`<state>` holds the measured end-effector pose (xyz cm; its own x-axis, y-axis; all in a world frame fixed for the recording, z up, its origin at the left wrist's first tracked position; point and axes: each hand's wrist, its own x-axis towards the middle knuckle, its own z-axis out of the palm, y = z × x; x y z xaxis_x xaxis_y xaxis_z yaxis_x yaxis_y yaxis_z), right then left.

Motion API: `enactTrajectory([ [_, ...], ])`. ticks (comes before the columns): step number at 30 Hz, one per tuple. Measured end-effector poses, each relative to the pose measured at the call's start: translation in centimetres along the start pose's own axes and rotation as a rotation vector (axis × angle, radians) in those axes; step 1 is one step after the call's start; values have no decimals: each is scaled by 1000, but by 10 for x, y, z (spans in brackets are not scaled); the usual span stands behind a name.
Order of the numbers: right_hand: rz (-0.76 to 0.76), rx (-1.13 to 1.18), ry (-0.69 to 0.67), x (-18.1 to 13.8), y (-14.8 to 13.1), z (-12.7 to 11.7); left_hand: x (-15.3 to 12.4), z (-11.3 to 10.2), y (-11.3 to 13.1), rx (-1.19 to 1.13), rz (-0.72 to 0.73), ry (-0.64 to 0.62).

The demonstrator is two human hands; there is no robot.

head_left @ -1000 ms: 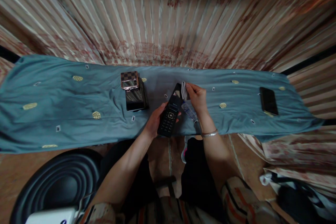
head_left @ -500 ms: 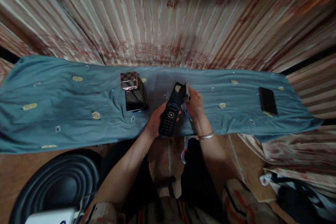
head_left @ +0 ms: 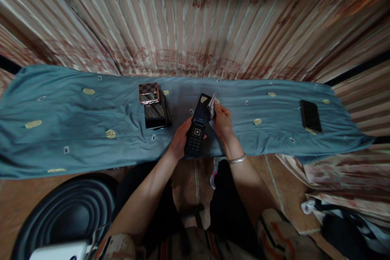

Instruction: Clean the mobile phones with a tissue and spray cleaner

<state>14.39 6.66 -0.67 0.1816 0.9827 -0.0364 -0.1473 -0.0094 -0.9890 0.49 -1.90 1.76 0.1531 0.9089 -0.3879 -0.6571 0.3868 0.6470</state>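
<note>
Fingers of the right hand (head_left: 217, 109): they were closed in a pinch on a small white cloth (head_left: 211, 105) and pressed it against the upper half of the flip phone (head_left: 197, 130).
Fingers of the left hand (head_left: 186, 125): they were curled around the lower half of the flip phone, the half with the keys, and gripped it from the left side and from below.
Flip phone: it was black and opened out, held in the air just above the front edge of the table, between the two hands, with the keys toward the person and the screen half pointing away.
Small white cloth: it touched the right edge of the screen half; how it was folded I could not tell.
Right hand (head_left: 222, 120): it was just beside the phone on the right, with a thin bracelet (head_left: 237, 159) on the wrist.
Left hand (head_left: 179, 140): it came from below, with a bare forearm.
Blue cloth (head_left: 76, 130): it covered the long table and had small yellow patterns.
Second phone (head_left: 154, 107): it lay on the blue cloth, near the hands on the left, with a checked part at its far end.
Smartphone (head_left: 310, 115): it was dark and flat on the blue cloth, well apart on the right.
Curtain (head_left: 195, 20): it was striped and hung behind the table.
Black basin (head_left: 67, 211): it stood on the floor at the lower left.
</note>
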Motion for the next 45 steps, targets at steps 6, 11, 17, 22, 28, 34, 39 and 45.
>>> enactTrajectory([
  [6, 65, 7, -23, -14, 1, 9, 3, 0, 2, 6, 34, 11],
  [11, 97, 30, -51, -24, -2, 15, 4, 0, 4, -10, 64, 27],
  [17, 76, -40, -95, -32, -4, 16, 7, -2, 5, 34, 119, 44],
  [22, 58, -87, -123, -38, -1, 17, 9, -2, 7, 35, 190, 43],
  [28, 81, -85, -138, -44, 3, 16, 12, -4, 8, 30, 206, 70],
  [34, 112, -63, -158, -47, 5, 15, 13, -4, 8, 39, 211, 37],
  [39, 135, -80, -190, -49, 7, 13, 14, -4, 9, 43, 218, 60],
  [45, 201, 12, -211, -53, 10, 10, 13, -3, 10, 53, 198, 55],
])
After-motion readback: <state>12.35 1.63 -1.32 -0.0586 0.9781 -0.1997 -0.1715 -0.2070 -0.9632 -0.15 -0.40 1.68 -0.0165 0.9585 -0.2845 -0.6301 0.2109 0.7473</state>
